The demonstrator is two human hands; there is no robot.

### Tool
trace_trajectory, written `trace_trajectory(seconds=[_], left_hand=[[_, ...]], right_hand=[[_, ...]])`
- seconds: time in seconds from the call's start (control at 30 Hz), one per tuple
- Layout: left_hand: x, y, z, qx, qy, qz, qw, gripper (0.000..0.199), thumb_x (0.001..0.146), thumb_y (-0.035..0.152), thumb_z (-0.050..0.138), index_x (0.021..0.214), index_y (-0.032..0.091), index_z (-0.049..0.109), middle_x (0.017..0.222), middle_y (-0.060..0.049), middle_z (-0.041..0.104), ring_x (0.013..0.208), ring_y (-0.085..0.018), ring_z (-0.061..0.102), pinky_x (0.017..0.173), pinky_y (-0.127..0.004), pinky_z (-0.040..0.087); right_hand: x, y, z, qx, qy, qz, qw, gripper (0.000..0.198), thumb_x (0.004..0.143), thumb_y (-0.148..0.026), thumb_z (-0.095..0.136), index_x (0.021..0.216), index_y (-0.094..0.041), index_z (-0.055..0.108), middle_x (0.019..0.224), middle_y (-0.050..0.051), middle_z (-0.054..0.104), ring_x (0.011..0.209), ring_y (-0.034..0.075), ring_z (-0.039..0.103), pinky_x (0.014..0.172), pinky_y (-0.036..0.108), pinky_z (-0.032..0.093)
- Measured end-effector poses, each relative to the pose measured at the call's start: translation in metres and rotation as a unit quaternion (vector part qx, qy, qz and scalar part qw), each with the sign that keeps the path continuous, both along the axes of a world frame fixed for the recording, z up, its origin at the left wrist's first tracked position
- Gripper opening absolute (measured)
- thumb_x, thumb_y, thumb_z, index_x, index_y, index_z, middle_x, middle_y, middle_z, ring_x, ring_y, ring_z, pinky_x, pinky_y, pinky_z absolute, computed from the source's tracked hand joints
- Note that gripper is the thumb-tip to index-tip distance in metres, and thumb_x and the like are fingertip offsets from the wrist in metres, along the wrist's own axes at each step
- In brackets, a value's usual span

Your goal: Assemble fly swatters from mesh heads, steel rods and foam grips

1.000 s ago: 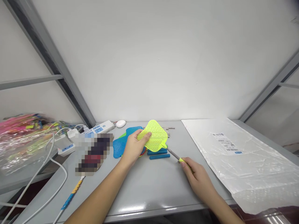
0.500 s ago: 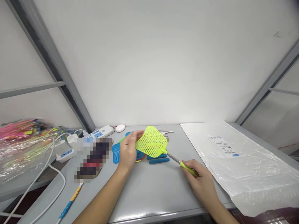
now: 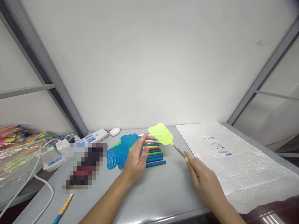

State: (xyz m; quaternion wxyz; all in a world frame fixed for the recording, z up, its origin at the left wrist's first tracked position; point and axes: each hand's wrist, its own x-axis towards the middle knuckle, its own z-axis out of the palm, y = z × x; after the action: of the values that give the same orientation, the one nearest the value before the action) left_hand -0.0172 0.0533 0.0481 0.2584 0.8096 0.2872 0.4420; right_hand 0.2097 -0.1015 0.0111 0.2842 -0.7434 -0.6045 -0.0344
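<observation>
Its handle mostly hidden in the clasping right hand, a neon-yellow swatter, holes blurred away, tilts just below frame centre, the loosely spread left hand beside it

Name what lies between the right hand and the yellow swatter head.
In the head view: a metal rod, then some yellow grip by the right hand.

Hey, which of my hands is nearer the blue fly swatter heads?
Left: your left hand is by the right edge of the blue fly swatter heads; your right hand is much farther right, gripping the yellow-green fly swatter.
</observation>
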Motion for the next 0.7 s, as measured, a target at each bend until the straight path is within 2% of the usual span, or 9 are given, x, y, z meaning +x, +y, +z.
trace_trajectory(seconds=[0.1, 0.23, 0.33, 0.57, 0.7], left_hand=[[0.003, -0.002, 0.0, 0.013, 0.034, -0.033, 0.999, 0.04, 0.099, 0.033, 0.035, 0.137, 0.028, 0.044, 0.136, -0.007, 0.051, 0.115, -0.022, 0.053, 0.099, -0.039, 0.042], [0.004, -0.001, -0.001, 0.032, 0.052, -0.049, 0.997, 0.033, 0.098, 0.031, 0.036, 0.125, 0.027, 0.055, 0.128, -0.006, 0.056, 0.119, -0.023, 0.05, 0.101, -0.039, 0.04], [0.005, 0.002, -0.003, 0.037, 0.066, -0.049, 0.996, 0.029, 0.098, 0.03, 0.036, 0.115, 0.026, 0.06, 0.121, -0.005, 0.059, 0.116, -0.023, 0.051, 0.099, -0.038, 0.041], [0.006, 0.005, -0.003, 0.031, 0.089, -0.059, 0.994, 0.027, 0.098, 0.029, 0.037, 0.101, 0.024, 0.063, 0.111, -0.004, 0.061, 0.109, -0.022, 0.052, 0.095, -0.036, 0.042], [0.007, 0.005, -0.003, 0.034, 0.102, -0.065, 0.992, 0.025, 0.098, 0.029, 0.037, 0.097, 0.023, 0.062, 0.107, -0.004, 0.061, 0.106, -0.02, 0.052, 0.094, -0.034, 0.041]], right_hand=[[0.027, 0.003, 0.011, -0.083, -0.094, -0.116, 0.985, 0.053, 0.095, -0.019, 0.029, 0.148, -0.025, 0.031, 0.092, 0.007, 0.06, 0.067, 0.02, 0.058, 0.052, 0.028, 0.036], [0.055, 0.013, 0.014, -0.159, -0.105, -0.193, 0.963, 0.061, 0.087, -0.009, 0.03, 0.149, -0.011, 0.027, 0.104, 0.016, 0.058, 0.067, 0.021, 0.058, 0.052, 0.029, 0.033], [0.063, 0.019, 0.009, -0.172, -0.075, -0.202, 0.961, 0.063, 0.086, -0.006, 0.03, 0.149, -0.009, 0.025, 0.11, 0.019, 0.055, 0.071, 0.021, 0.059, 0.056, 0.029, 0.036], [0.072, 0.028, -0.005, -0.188, -0.071, -0.163, 0.966, 0.052, 0.088, -0.008, 0.032, 0.138, -0.01, 0.043, 0.107, 0.015, 0.055, 0.093, 0.024, 0.056, 0.071, 0.029, 0.04], [0.077, 0.028, -0.011, -0.193, -0.078, -0.152, 0.966, 0.048, 0.091, -0.013, 0.034, 0.137, -0.013, 0.046, 0.105, 0.014, 0.054, 0.093, 0.024, 0.053, 0.074, 0.028, 0.04]])
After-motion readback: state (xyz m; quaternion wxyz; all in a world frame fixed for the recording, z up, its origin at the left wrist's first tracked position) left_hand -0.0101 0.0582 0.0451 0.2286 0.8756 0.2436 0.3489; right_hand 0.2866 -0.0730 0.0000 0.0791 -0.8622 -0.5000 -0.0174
